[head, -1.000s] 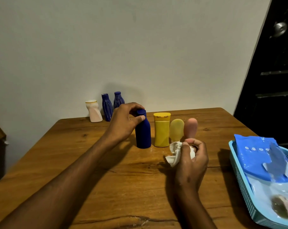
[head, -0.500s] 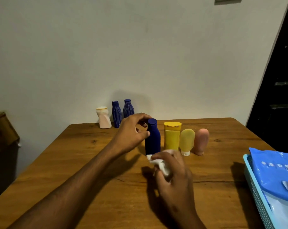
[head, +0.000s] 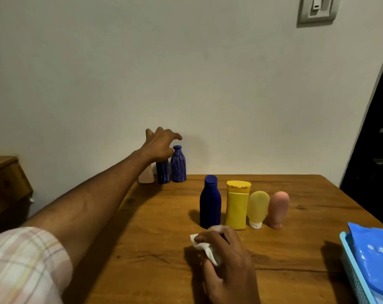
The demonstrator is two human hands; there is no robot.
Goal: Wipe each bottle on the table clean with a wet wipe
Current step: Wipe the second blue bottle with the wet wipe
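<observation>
Left hand [head: 161,142] and forearm cover most of the pale bottle [head: 145,177] and the top of one ribbed blue bottle [head: 163,172] at centre-left; second ribbed blue bottle [head: 178,164] fully visible beside it. Blue basket [head: 353,279] and wipe pack [head: 373,255] cut off at lower right. Left arm stretched out, fingers spread and relaxed above the bottles, grip apart; contact unclear. Right hand [head: 226,260], bottom centre on the tabletop [head: 142,249], grip clamped on a crumpled wet wipe [head: 208,251]. Just above it: dark blue bottle [head: 210,202], yellow bottle [head: 236,205], yellow tube [head: 257,208], pink tube [head: 278,209].

A home room: wooden table [head: 155,249] against a plain painted wall [head: 186,73]; wall switch [head: 316,9]; dark door [head: 374,150].
</observation>
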